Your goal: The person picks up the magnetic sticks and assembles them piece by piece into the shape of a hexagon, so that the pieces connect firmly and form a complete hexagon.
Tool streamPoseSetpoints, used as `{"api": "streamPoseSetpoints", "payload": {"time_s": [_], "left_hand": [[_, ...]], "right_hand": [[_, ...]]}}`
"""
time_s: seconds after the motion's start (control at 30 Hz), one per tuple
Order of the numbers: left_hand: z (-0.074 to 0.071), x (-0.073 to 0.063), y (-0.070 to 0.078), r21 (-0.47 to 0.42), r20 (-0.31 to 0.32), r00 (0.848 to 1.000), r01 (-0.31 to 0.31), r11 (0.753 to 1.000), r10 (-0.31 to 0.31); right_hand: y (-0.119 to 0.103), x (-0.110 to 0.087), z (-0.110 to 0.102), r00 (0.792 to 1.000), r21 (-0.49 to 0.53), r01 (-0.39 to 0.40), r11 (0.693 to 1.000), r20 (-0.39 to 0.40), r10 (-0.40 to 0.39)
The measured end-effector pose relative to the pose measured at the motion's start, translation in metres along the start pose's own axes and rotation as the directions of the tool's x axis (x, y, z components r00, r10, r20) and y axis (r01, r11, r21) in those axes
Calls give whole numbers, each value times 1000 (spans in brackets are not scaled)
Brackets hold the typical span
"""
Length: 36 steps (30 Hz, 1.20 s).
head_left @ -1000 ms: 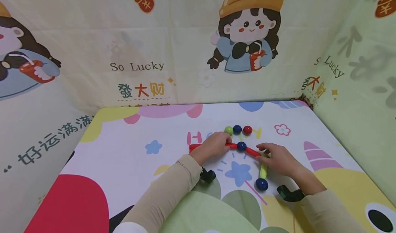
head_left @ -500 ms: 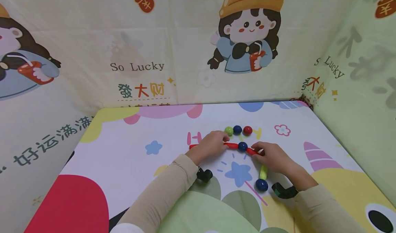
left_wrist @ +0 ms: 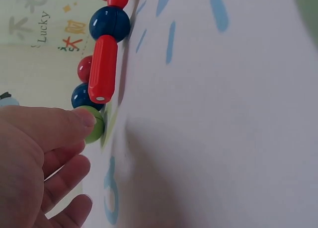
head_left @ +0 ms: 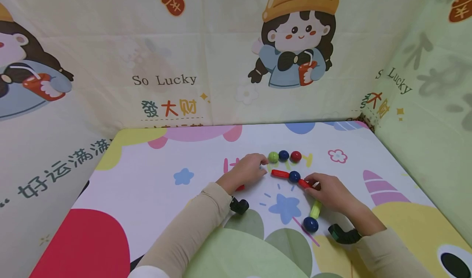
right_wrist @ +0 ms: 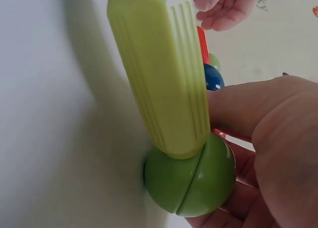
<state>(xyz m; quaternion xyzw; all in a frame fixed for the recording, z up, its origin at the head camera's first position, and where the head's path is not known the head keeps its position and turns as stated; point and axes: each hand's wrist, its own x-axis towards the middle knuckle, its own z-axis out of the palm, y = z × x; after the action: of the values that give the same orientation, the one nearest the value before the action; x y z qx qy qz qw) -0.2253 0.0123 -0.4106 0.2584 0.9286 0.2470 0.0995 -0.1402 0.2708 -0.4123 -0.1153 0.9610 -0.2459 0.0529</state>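
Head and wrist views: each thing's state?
Left hand, relaxed, empty
Right hand, pinching held red rod
Held red rod, on middle blue ball
Middle blue ball, between red rods
Outer red rod, one end free
Corner green ball, joined to lime rod
Lime rod, balls at both ends
End blue ball, touching lime rod
Red piece, mostly hidden
Row green ball, loose
Row blue ball, loose
Row red ball, loose

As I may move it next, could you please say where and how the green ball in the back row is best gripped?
Probably pinch the green ball around its middle, from the left: it's round, and a blue ball crowds its right.
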Motion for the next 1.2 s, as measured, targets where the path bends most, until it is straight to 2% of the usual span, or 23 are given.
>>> {"api": "streamPoseSetpoints", "payload": {"time_s": [0.17,0.37,0.5,0.67,0.93,1.2], "left_hand": [[-2,1,0,11,-11,1000,-12,1000,12],[-2,11,8,39,-14,999,-43,998,44],[-1,17,13,48,-6,1000,-29,998,29],[1,20,11,71,-1,1000,-30,997,30],[-1,18,8,77,-71,997,8,997,-3],[2,18,5,64,-13,1000,-14,998,15]], "right_hand": [[2,-3,0,1000,5,-2,1000,-2,2],[1,-10,-5,1000,20,0,1000,-6,0],[0,-11,-6,1000,28,2,1000,-11,-1],[2,-11,-4,1000,30,20,999,-19,-20],[2,-13,-6,1000,20,3,1000,-20,-3],[4,-12,-5,1000,31,-6,1000,-10,6]]}}
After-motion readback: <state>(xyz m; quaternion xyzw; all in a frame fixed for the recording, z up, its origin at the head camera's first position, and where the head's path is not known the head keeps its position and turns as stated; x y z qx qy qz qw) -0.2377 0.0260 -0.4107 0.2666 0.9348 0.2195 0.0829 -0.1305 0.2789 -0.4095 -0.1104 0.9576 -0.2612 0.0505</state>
